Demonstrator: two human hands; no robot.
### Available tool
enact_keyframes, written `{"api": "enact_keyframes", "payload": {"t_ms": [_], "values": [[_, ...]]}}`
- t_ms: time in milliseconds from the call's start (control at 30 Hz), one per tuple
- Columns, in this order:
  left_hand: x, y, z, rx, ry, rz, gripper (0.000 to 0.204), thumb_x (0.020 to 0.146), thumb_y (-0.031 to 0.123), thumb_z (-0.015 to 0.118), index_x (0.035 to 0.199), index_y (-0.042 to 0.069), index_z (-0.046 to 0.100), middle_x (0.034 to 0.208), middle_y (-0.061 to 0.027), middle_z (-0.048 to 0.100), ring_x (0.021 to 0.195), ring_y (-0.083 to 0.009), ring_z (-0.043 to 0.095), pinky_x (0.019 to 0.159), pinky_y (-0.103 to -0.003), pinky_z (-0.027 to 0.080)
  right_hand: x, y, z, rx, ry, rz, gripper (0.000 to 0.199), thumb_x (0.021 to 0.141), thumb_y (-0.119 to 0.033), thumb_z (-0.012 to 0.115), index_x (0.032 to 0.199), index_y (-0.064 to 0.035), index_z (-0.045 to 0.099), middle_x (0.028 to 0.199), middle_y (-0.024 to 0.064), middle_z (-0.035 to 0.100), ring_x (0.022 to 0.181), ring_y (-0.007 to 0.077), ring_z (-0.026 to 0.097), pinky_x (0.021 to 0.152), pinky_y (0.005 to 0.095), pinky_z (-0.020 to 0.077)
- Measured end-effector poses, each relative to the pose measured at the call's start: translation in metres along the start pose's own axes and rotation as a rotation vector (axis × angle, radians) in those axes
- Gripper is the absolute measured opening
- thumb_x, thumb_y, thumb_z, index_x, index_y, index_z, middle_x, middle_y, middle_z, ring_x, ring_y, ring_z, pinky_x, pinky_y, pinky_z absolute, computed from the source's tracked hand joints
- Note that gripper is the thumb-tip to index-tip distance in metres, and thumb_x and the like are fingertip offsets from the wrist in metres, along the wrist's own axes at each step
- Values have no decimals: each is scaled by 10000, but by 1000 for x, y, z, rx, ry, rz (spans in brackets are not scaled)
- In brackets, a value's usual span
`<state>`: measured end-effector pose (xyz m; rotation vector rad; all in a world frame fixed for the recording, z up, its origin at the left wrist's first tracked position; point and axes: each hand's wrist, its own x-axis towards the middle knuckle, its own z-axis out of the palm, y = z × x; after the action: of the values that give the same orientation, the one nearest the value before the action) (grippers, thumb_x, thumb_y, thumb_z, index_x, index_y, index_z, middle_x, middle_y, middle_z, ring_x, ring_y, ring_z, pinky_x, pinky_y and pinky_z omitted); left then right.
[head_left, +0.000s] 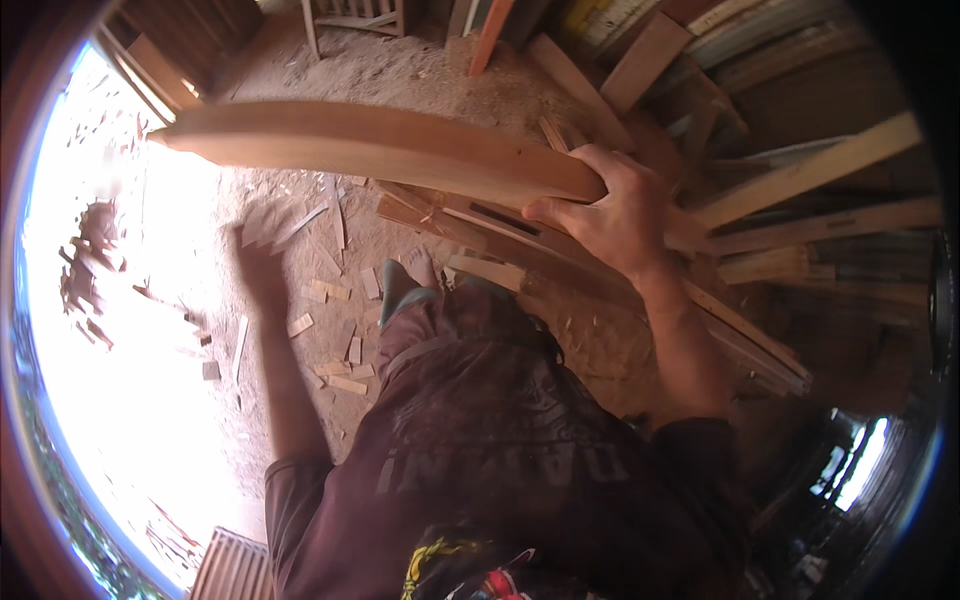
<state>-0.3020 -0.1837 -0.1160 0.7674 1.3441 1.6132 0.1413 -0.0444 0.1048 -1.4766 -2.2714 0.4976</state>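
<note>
A dirt floor (pixel 400 75) strewn with chips and offcuts fills the view, washed out by sunlight on the person's left. To the right a stack of boards (pixel 800 240) lies in a loose heap, long edges running from the floor's middle out toward the right rim.

Across the upper middle runs a plank (pixel 380 150), long, pale and slightly curved. Its long axis goes from the far left, where its tapered end hangs in the glare, to the right, where it ends above the stack. It is held clear of the floor, roughly level.

The right hand (pixel 610 215) has the plank at its right end, fingers curled over the top edge and thumb beneath, wrapped tight about the wood. So the whole free length lies to the left of that hand.

The left hand (pixel 262 262) is blurred, below the plank's middle and apart from it, over the floor; whether it is spread or closed I cannot tell. It touches nothing visible.

A bare foot (pixel 420 268) shows below the plank, among small offcuts (pixel 335 375).
</note>
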Motion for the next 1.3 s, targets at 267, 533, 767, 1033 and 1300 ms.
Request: {"api": "enact_keyframes", "payload": {"t_ms": [267,533,767,1033,1300], "values": [[34,8,270,-1179,-719,-121,453,1039,555,575,1064,103,564,901,-20,533,805,-198,485,774,-392,424,-92,2,7,425,67,-120,668,845,-475,905,1321,-53,697,1287,183,725,1222,286,700,1012,454,547],[-3,117,265,-777,-926,54,240,1009,378,515,1070,148,481,952,-28,493,882,-203,467,888,-417,369,-211,115,111,306,-305,41,747,941,-478,807,1495,-45,557,1467,225,608,1386,314,578,1142,472,464],[-3,173,198,-551,-876,276,436,1008,443,566,1269,96,604,1047,-72,592,1038,-269,574,1003,-503,450,-197,98,59,546,-220,-67,785,1005,-464,738,1603,-43,453,1572,250,528,1496,342,487,1224,486,403],[-25,216,337,-191,-24,689,785,1050,662,519,1588,113,360,1550,-96,405,1397,-245,416,1158,-448,360,-110,85,71,224,160,-135,410,1017,-180,735,1358,-23,571,1198,189,706,1128,345,719,795,409,632],[-77,236,363,-82,-326,388,1170,959,845,505,1600,-122,355,1623,-348,395,1542,-415,374,1277,-507,300,-100,96,95,339,120,-92,394,997,-113,709,1342,-35,535,1094,247,683,956,464,692,773,536,563]]}}
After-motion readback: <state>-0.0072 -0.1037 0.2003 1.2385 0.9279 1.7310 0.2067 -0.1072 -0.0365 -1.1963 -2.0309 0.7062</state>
